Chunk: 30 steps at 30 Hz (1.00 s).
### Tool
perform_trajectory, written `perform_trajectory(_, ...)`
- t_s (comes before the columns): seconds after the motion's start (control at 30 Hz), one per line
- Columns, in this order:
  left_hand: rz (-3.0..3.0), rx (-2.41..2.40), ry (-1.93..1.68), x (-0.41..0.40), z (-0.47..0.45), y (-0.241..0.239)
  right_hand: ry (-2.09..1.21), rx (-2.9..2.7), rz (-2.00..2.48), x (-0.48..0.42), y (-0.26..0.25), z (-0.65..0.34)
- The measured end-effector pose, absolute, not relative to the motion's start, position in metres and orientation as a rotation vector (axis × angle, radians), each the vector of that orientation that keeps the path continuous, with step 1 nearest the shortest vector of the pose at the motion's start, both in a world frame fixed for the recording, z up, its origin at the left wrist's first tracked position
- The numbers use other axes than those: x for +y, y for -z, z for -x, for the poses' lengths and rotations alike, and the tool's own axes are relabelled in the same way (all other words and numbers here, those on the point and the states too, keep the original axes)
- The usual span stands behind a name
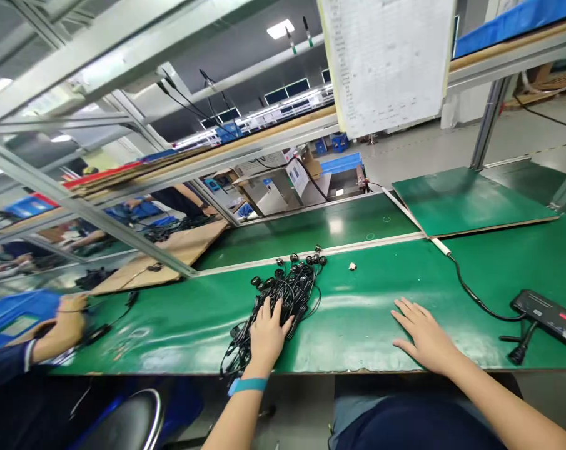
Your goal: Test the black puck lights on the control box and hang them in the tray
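Observation:
A tangled heap of black cables (294,284) with small round black ends lies on the green bench top. My left hand (267,334), with a teal band at its wrist, rests on the near side of this heap, its fingers spread over the cables. To the right, my right hand (421,331) lies flat on the bench with fingers apart and nothing in it. A small pale piece (353,267) sits beyond and between my hands. Whether any cable is pinched under my left fingers is hidden.
On the right lie a black device (548,315) with a red light and its cable. Behind it is a raised green board (473,200). At the left, a co-worker's hand (69,322) is beside a blue bin (24,306). Metal shelf frames and a hanging paper sheet (393,65) stand ahead.

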<state>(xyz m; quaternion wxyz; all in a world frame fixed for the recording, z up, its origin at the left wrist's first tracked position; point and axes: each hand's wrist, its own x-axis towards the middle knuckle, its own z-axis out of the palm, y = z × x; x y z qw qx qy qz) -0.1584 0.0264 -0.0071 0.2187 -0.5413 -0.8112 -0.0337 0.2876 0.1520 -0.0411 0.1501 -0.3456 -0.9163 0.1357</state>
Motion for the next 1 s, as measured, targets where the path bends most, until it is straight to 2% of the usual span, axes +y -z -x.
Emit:
perform_trajectory(0.23, 1.611, -2.254, 0.272, 0.007, 0.199, 0.007, -0.309, -2.653, 0.979, 0.151, 0.043, -0.291)
perform_trajectory(0.53, 1.698, -2.086, 0.665, 0.006, 0.166, -0.028, -0.244, -2.632, 1.014, 0.151, 0.042, -0.288)
perform_trajectory(0.7, 1.844, -2.098, 0.887, 0.035, 0.147, -0.032, -0.257, -2.637, 1.038, 0.153, 0.041, -0.289)
perform_trajectory(0.8, 1.832, -2.218, 0.713, 0.073, 0.143, -0.030, -0.276, -2.625, 1.043, 0.153, 0.038, -0.288)
perform_trajectory(1.0, 1.609, -2.536, -0.177, 0.129, 0.145, -0.041, -0.278, -2.608, 1.066, 0.150, 0.031, -0.287)
